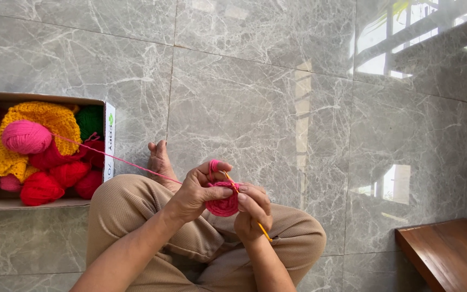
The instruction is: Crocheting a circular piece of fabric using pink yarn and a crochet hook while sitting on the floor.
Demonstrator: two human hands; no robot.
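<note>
Now left hand (198,190) pinches pink crochet piece (224,203) from left; right hand (252,208), fingers curled shut round yellow crochet hook (247,208), touches piece's right edge. Pink yarn strand (120,159) runs far-left to pink yarn ball (26,137) in cardboard box (108,141).

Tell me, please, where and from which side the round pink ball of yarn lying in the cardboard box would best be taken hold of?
Probably from above, fingers closing around its rounded sides. The round pink ball of yarn lies on top of the yellow knitted piece, its upper half exposed, while the cardboard box wall and red yarn balls crowd the lower sides. Its strand runs off to the right, so avoid that side.
</note>
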